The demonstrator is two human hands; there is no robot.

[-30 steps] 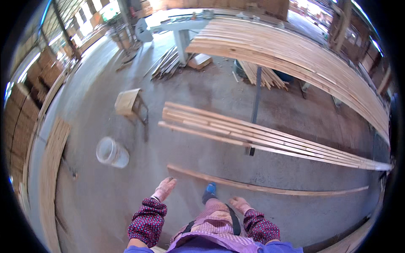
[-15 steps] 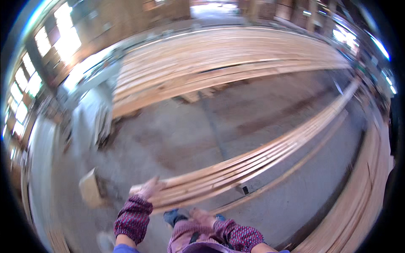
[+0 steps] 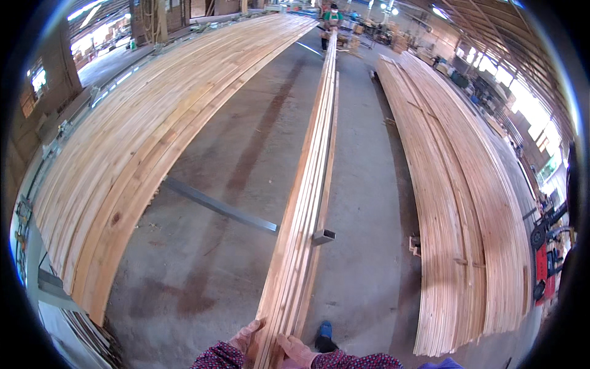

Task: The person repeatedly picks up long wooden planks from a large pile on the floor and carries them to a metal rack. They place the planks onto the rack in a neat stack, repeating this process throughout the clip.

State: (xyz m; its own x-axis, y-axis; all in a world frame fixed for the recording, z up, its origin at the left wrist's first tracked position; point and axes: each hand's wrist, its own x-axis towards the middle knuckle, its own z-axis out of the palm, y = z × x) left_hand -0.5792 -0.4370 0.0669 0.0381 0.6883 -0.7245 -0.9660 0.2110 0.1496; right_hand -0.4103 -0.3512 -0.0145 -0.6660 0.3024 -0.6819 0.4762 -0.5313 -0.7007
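Observation:
A narrow bundle of long wooden boards (image 3: 298, 221) runs from my body straight away across the floor. My left hand (image 3: 246, 336) grips its near end along the left edge, with the thumb on top. On the opposite edge my right hand (image 3: 297, 350) is curled against the boards, its fingers partly out of sight. A co-worker in green (image 3: 334, 19) stands at the bundle's far end; that person's hands are too small to make out. Under the boards a grey square metal tube (image 3: 222, 206) lies crosswise, its hollow end showing on the right.
A wide layer of planks (image 3: 141, 132) fills the left side. Stacked boards (image 3: 452, 227) lie in a long pile to the right. One thin strip of wood (image 3: 327, 184) runs beside the bundle. My blue shoe (image 3: 325, 329) is on the concrete floor. Red machinery (image 3: 542, 270) stands at far right.
My view has swung to the right, so the bundle now points straight ahead. My right hand, earlier near my body, has come onto the boards; the left still holds them.

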